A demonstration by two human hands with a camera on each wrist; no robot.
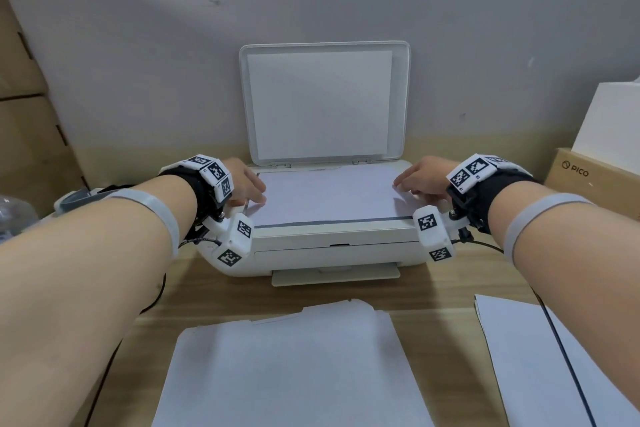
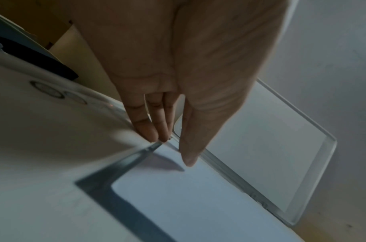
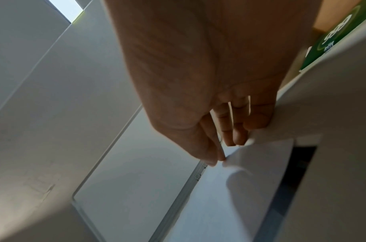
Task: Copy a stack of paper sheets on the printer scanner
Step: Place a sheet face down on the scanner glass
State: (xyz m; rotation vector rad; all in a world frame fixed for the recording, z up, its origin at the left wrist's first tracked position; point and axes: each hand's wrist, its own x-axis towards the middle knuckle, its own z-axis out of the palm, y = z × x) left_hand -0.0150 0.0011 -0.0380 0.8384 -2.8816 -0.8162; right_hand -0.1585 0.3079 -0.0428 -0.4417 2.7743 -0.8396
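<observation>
The printer (image 1: 329,246) stands at the back edge of the wooden desk (image 1: 433,291), against the wall, with its scanner lid (image 1: 325,100) raised upright. One sheet of paper (image 1: 325,196) lies on the scanner bed, a dark strip of glass exposed along its front and left edges.

The left hand (image 1: 244,182) is at the sheet's left edge. The wrist view shows its fingers (image 2: 151,131) nearly straight and close together, tips down at the back left corner of the glass, thumb extended over the sheet. It grips nothing.

The right hand (image 1: 420,178) is at the sheet's right edge. The wrist view shows thumb and forefinger pinching that edge, which is lifted and curled off the bed.

On the desk's front edge, directly before the printer, lies a loosely squared stack of sheets (image 1: 291,371). A second pile of paper (image 1: 540,357) lies at the front right corner, crossed by a black cable (image 1: 564,357). Nothing lies between the hands and the bed.

A cardboard box marked PICO (image 1: 585,173) sits at the right edge, a white box (image 1: 613,121) behind it. Brown cartons (image 1: 24,107) stand stacked at the left.
</observation>
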